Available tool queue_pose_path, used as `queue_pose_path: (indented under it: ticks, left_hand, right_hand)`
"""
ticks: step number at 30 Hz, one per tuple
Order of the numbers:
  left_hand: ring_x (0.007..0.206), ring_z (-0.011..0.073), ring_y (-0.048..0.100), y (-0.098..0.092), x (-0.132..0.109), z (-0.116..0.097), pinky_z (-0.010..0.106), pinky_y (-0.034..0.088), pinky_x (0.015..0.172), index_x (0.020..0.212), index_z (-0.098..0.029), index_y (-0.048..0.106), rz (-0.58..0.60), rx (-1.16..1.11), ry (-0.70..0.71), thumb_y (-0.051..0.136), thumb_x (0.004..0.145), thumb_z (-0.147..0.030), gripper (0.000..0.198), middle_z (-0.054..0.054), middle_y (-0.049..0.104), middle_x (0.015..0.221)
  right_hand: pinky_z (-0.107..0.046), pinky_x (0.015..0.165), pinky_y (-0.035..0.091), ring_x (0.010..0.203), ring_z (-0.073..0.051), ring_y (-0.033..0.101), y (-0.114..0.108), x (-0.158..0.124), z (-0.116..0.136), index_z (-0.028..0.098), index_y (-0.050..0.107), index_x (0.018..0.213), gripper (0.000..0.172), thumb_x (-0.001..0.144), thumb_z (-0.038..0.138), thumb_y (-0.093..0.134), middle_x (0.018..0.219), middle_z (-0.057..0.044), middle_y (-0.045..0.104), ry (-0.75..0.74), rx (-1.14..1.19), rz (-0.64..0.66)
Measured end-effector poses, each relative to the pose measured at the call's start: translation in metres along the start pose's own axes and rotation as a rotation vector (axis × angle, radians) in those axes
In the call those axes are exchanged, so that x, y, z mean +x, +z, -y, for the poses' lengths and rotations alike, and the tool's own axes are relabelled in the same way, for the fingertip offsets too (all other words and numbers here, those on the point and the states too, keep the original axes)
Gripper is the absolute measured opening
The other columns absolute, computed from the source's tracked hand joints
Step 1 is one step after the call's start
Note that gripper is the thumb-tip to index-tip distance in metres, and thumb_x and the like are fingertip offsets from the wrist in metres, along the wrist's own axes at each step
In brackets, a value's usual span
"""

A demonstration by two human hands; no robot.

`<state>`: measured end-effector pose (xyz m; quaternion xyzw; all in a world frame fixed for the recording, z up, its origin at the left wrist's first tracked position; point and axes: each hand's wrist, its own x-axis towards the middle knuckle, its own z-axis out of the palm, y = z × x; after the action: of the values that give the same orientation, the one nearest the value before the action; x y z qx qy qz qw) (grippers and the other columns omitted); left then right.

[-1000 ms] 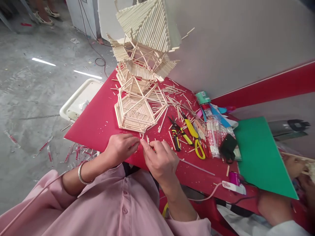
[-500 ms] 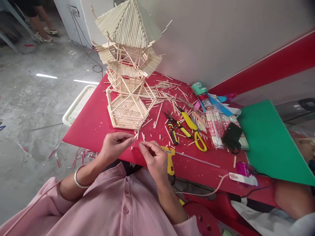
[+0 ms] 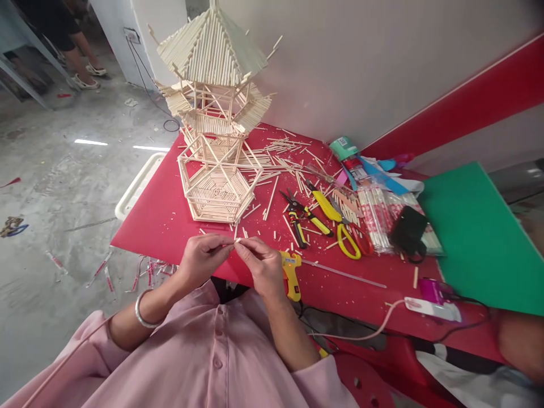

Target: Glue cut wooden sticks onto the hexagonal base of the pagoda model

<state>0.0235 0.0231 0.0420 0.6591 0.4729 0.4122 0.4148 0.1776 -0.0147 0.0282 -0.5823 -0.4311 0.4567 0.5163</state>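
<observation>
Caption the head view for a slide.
Left hand and right hand meet at a pale stick near a hexagonal stick frame.

The person has two hands, one left hand (image 3: 203,265) and one right hand (image 3: 264,267), with one bracelet (image 3: 144,310) between them. There is one bench (image 3: 144,226), and on it one glue gun (image 3: 291,273), one pair of black-and-yellow cutters (image 3: 297,226), one clear rod (image 3: 344,273) and one green board (image 3: 480,238). The loose sticks (image 3: 284,145) number dozens, too jumbled for an exact count. Several wrappers (image 3: 109,281), two shoes (image 3: 86,85) and one wall socket (image 3: 131,35) make up the floor and wall beyond.
</observation>
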Motion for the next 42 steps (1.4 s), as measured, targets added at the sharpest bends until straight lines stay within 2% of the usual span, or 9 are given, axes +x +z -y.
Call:
queue_pose_path:
  ticks: [5,8,11,13,16,19,26,32,42]
  left_hand:
    - [0.050,0.0098,0.052,0.002,-0.003,-0.004,0.020,0.041,0.051,0.081,-0.018,0.081,0.015,-0.023,-0.036,0.067,0.076,-0.021,0.015,0.001,0.066,0.057]
    - [0.055,0.0105,0.053,0.000,-0.002,-0.006,0.020,0.040,0.052,0.082,-0.016,0.080,0.028,-0.220,-0.262,0.072,0.074,-0.027,0.016,0.003,0.068,0.061]
    - [0.046,0.0062,0.040,-0.006,0.005,-0.005,0.018,0.031,0.044,0.076,-0.014,0.076,0.058,-0.532,-0.566,0.078,0.070,-0.035,0.022,-0.002,0.054,0.050]
    - [0.040,0.0032,0.026,-0.011,0.010,-0.002,0.018,0.018,0.040,0.069,-0.013,0.071,0.154,-0.724,-0.749,0.083,0.064,-0.037,0.027,-0.008,0.037,0.044]
    - [0.039,0.0017,0.020,-0.015,0.014,0.001,0.018,0.010,0.039,0.063,-0.013,0.063,0.327,-0.853,-0.883,0.088,0.060,-0.037,0.034,-0.010,0.029,0.044]
    - [0.040,0.0014,0.021,-0.014,0.012,-0.001,0.017,0.011,0.040,0.062,-0.013,0.060,0.393,-0.876,-0.884,0.089,0.061,-0.040,0.040,-0.010,0.029,0.044]
    - [0.040,0.0015,0.024,-0.006,0.007,-0.001,0.016,0.012,0.040,0.062,-0.013,0.057,0.391,-0.931,-0.898,0.092,0.058,-0.041,0.045,-0.009,0.033,0.045]
    - [0.039,0.0017,0.022,-0.001,0.006,0.002,0.016,0.011,0.039,0.065,-0.014,0.058,0.403,-0.981,-0.922,0.094,0.053,-0.042,0.047,-0.010,0.031,0.044]
    - [0.042,0.0013,0.021,0.000,0.005,-0.005,0.014,0.013,0.038,0.065,-0.014,0.058,0.319,-1.059,-0.941,0.093,0.055,-0.031,0.041,-0.010,0.033,0.046]
  right_hand:
    - [-0.022,0.063,0.049,0.070,-0.011,0.061,-0.003,0.005,0.003,0.023,0.077,0.087,0.016,0.082,0.038,0.074,0.082,0.000,0.070,-0.091,-0.068,0.027]
    - [-0.021,0.060,0.047,0.069,-0.011,0.061,-0.011,0.009,0.012,0.023,0.076,0.088,0.013,0.085,0.035,0.071,0.081,0.000,0.069,-0.213,-0.208,0.067]
    - [-0.022,0.060,0.047,0.069,-0.010,0.061,-0.018,0.012,0.022,0.023,0.075,0.091,0.010,0.089,0.031,0.068,0.081,0.000,0.067,-0.360,-0.359,0.110]
    - [-0.022,0.060,0.047,0.069,-0.010,0.060,-0.020,0.014,0.027,0.024,0.074,0.094,0.009,0.091,0.028,0.066,0.082,0.000,0.066,-0.459,-0.424,0.148]
    - [-0.022,0.064,0.049,0.073,-0.010,0.062,-0.020,0.015,0.028,0.024,0.072,0.095,0.008,0.092,0.025,0.065,0.084,0.000,0.066,-0.562,-0.462,0.193]
    - [-0.024,0.070,0.052,0.078,-0.012,0.064,-0.019,0.015,0.027,0.024,0.071,0.095,0.008,0.093,0.024,0.064,0.086,-0.001,0.066,-0.593,-0.471,0.199]
    - [-0.023,0.067,0.052,0.077,-0.011,0.064,-0.021,0.011,0.021,0.024,0.072,0.096,0.008,0.092,0.023,0.065,0.084,-0.001,0.065,-0.577,-0.434,0.205]
    - [-0.021,0.068,0.052,0.077,-0.009,0.063,-0.020,0.009,0.012,0.029,0.074,0.105,0.022,0.090,0.016,0.067,0.086,0.001,0.063,-0.642,-0.349,0.141]
    - [-0.025,0.067,0.053,0.076,-0.011,0.061,-0.024,0.009,0.007,0.033,0.069,0.122,0.035,0.092,0.016,0.062,0.090,-0.002,0.065,-0.744,-0.472,0.157]
